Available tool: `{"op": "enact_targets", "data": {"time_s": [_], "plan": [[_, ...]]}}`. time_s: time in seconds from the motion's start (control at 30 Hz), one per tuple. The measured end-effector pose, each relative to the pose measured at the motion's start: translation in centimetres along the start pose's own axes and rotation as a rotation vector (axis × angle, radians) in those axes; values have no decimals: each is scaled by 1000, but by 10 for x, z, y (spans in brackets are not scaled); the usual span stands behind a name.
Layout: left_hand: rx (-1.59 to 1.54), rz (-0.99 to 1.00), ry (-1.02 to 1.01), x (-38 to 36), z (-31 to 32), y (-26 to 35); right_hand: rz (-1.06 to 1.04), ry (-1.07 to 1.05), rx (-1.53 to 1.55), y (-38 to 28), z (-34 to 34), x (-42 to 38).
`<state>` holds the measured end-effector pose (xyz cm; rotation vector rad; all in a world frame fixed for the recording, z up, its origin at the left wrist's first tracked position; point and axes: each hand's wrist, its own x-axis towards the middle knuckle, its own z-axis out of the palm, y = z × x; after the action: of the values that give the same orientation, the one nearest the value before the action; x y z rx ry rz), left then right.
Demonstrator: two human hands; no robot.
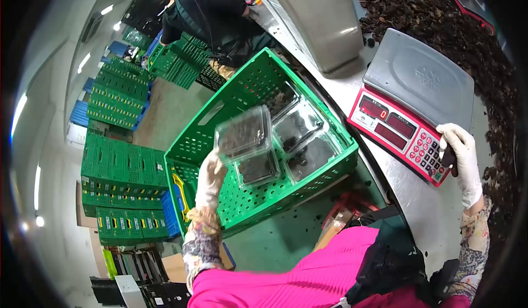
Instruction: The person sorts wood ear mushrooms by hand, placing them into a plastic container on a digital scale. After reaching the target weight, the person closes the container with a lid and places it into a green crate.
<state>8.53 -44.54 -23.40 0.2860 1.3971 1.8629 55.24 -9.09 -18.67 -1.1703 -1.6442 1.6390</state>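
My left hand (210,179), in a white glove, is closed on the edge of a clear plastic box (243,132) with dark contents. That box is above the green crate (247,212), over another clear box (257,168). More clear boxes (297,124) with dark pieces sit at the right side of the crate. My right hand (461,157), also gloved, is at the keypad corner of the red scale (399,137), its fingers curled around a small dark object (448,158). The scale's grey plate (421,77) carries nothing and its display shows 0.
Dark loose pieces (440,11) cover the back and right of the metal table (352,91). A large grey metal container (313,22) stands at the back. A person (212,22) in dark clothes works behind the crate. Stacked green crates (118,96) line the left.
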Motion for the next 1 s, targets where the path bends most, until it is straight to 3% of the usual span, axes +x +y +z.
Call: {"op": "enact_targets", "data": {"time_s": [0.1, 0.13, 0.23, 0.4, 0.5, 0.53, 0.6, 0.63, 0.67, 0.7, 0.73, 0.77, 0.8, 0.83, 0.87, 0.93, 1.0], "plan": [[389, -157, 184, -35, -38, 6, -16, 44, 12, 28, -20, 7], [177, -421, 171, -44, -48, 23, -35, 46, 7, 36, -24, 10], [137, -770, 164, -55, -80, 14, -12, 49, 12, 40, -22, 11], [365, -975, 70, -48, -70, -20, -12, 63, 11, 39, -17, 6], [1882, -277, -54, -16, -103, -60, -42, 76, 38, 45, -19, 4], [1625, 219, -144, -21, -63, -59, -42, 87, 50, 44, -21, 1], [1632, 371, -349, -15, 2, -60, 35, 112, 20, 21, -15, -13], [1661, 353, -441, -18, 28, -66, 27, 118, 36, 14, -11, -20], [1683, 348, -568, -20, 44, -81, 26, 156, 49, 11, -10, -28], [1897, 442, -711, -4, 20, -114, 54, 143, 67, 5, -9, -38], [2003, 693, -708, 6, 4, -134, 105, 127, 17, 1, -12, -47], [1957, 894, -672, 18, -8, -146, 104, 99, 200, 24, -18, -55], [1790, 607, -621, 15, 30, -129, 133, 56, 218, 20, -24, -74], [1810, 909, -661, 35, -16, -146, 217, 48, 216, 28, -27, -84], [1602, 900, -656, 42, -20, -149, 161, 51, 216, 62, -35, -91], [1348, 723, -432, 38, -3, -131, 204, 239, 217, 83, -57, -114], [1439, 996, -168, 64, 40, -98, 84, 405, 178, 98, -92, -133]]}}
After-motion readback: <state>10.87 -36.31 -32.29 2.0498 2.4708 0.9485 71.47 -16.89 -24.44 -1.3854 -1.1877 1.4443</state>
